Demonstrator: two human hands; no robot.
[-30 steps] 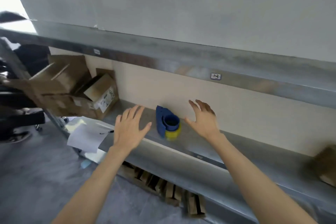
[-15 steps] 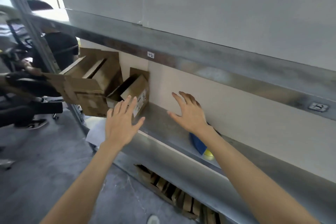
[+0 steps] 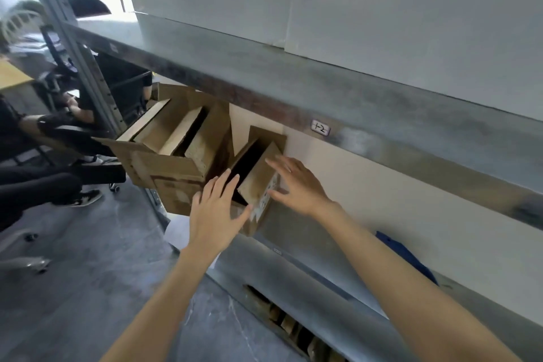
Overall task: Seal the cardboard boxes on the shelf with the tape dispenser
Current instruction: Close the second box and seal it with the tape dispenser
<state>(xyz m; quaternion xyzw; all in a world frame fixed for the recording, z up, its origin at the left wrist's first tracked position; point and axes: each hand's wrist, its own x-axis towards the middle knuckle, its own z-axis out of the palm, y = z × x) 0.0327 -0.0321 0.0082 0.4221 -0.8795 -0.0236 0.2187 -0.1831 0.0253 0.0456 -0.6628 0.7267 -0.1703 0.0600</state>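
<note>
Edges of smaller box [image 3: 256,181] meet left hand [image 3: 216,214] and right hand [image 3: 299,185], each grip wide.

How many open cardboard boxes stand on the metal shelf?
2. The large open brown cardboard box sits at the metal shelf's left end; the small open brown cardboard box stands right of it, between the left hand and right hand. Others may be hidden.

Hard white daylight blows out the upper left corner, behind the upright post [image 3: 73,62]. Elsewhere the light is soft and even, with dim shadow inside the open boxes [image 3: 188,138] and under the shelf [image 3: 293,91]. Everything looks slightly smeared, and wide-angle distortion bows lines near the edges.
</note>
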